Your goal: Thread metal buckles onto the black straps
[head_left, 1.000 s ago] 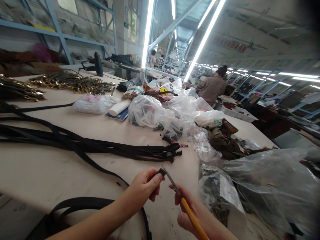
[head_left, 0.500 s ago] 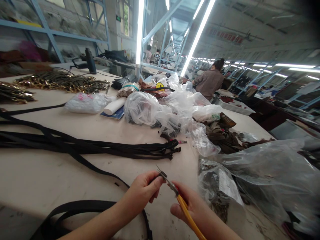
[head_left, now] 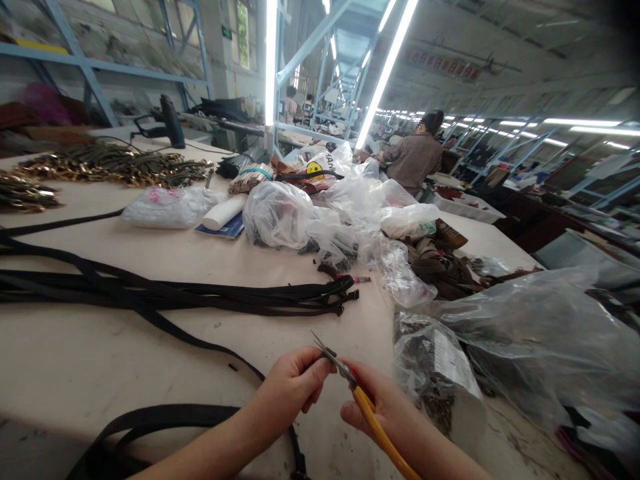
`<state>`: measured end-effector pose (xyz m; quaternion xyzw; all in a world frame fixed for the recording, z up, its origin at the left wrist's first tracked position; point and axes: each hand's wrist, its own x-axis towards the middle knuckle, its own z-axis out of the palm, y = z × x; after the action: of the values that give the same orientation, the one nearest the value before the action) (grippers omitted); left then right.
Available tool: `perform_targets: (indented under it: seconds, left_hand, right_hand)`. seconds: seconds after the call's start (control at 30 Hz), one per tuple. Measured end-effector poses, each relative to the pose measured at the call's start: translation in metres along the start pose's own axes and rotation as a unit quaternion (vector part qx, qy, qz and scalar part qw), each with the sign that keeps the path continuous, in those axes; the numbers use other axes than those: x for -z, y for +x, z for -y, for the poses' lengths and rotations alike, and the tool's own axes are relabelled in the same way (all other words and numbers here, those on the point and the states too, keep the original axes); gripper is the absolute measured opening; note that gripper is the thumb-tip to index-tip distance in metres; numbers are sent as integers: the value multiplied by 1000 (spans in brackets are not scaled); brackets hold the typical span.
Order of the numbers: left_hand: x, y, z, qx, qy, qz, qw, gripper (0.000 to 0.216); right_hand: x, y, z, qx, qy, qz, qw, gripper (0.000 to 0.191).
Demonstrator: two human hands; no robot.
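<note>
My left hand (head_left: 300, 380) is closed, thumb and forefinger pinching the end of a black strap that is mostly hidden by the fingers. My right hand (head_left: 375, 400) grips a pair of scissors (head_left: 370, 417) with yellow handles. Their slim metal blades point up and left, slightly apart, right at the left fingertips. A black strap (head_left: 200, 341) runs across the table and passes behind my left wrist. Its loop (head_left: 165, 417) hangs near the front edge under my left forearm. Beyond the hands lies a bundle of black straps (head_left: 240, 295) with small dark fittings at the ends.
Clear plastic bags (head_left: 285, 213) are heaped at the table's middle, and a big plastic bag (head_left: 530, 333) covers the right side. Metal-ended pieces (head_left: 125, 163) lie in piles at the back left. A white bag (head_left: 165, 207) is nearby. Another person (head_left: 415, 160) stands further back.
My left fingers have closed further over the strap end, so less of it shows beside the blades. The scissors have barely moved. The whole view has shifted slightly.
</note>
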<state>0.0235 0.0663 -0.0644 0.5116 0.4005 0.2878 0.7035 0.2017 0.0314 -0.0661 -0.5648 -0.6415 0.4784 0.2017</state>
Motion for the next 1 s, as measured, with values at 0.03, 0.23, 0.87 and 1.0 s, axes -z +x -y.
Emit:
perform_targets:
  seconds: [0.03,0.23,0.87,1.0]
  left_hand:
    - [0,0,-1,1,-4,-2,1000,34]
    - [0,-2,-6,4,1,3,1000,32]
    - [6,3,-10,15,-35,-56,998,30]
    - [5,-11,-23,0,-65,-80,995,30]
  right_hand:
    - [0,0,1,3,-1,-1,1000,45]
    - [1,-1,0,3,-24,-11,1000,29]
    - [164,98,11,-36,-134,-352,926,69]
    - [118,81,42,57,-120,-271,953,69]
